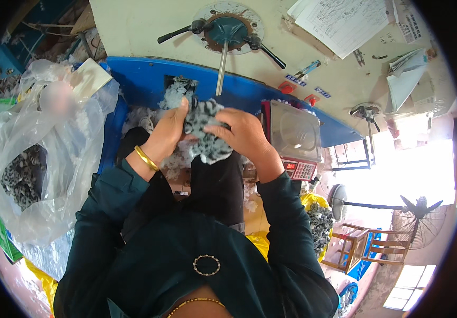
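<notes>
A soft plush piece (203,124), grey-white with black markings, is held in front of my knees. My left hand (171,126), with a gold bangle at its wrist, grips its left side with the thumb up. On the other side my right hand (244,137) has its fingers bent over the plush, pressing into it. Just above the piece, a thin metal tube (222,66) points down from the machine; the two look apart. White fluffy stuffing (174,94) bulges from an opening in the blue panel, and more lies below my hands.
At left stands a clear plastic bag (88,175) with similar plush pieces (24,177) inside. A digital scale (295,132) sits to my right, above a yellow bag (321,228) of plush. Black-handled levers (268,55), papers (339,24) and red buttons (286,87) are on the machine.
</notes>
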`<state>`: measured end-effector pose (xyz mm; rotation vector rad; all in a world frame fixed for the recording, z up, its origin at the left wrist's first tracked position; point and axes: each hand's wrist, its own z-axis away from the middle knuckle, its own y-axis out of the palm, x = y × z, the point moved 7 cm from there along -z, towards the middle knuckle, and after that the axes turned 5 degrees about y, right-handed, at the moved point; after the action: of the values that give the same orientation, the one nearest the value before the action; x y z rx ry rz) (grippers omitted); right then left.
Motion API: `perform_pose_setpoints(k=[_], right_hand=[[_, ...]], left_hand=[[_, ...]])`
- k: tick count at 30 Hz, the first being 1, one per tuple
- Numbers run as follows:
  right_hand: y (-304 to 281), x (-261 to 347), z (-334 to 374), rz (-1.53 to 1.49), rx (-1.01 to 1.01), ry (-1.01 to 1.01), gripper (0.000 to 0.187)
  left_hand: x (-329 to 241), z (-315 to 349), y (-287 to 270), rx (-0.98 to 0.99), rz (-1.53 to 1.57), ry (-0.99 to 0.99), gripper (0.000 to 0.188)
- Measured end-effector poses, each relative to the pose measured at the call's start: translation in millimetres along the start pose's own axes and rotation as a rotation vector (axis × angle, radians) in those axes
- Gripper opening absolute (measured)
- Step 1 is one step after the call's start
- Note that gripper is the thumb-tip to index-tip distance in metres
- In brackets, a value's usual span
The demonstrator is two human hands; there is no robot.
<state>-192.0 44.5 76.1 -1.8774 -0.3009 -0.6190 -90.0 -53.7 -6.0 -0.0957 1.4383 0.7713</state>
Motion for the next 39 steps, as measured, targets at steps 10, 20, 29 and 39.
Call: perform_pose_setpoints(k=[10, 20, 29, 39], right_hand=[[-14.1, -36.8, -62.2, -0.019, -0.507, 0.001, 0.021], [-25.4, -84.9, -135.6, 0.253, -0.606, 0.154, 0.02], [-14.3, -40.1, -70.7, 0.116, -0.615, 0.098, 0.016], [-25.5, -78.5, -151.4, 0.206, -0.533, 0.259, 0.026]], left_hand=[[-26.5, -27.4, 20.9, 0.095, -0.45, 0.188, 0.039], [-39.0, -70.7, 26.8, 0.036, -0.22, 0.23, 0.035], [-14.8, -22.9, 35.6, 0.12, -0.228, 0.082, 0.035], [-29.4, -73.0, 11.4, 0.004, 0.158, 0.029, 0.03]])
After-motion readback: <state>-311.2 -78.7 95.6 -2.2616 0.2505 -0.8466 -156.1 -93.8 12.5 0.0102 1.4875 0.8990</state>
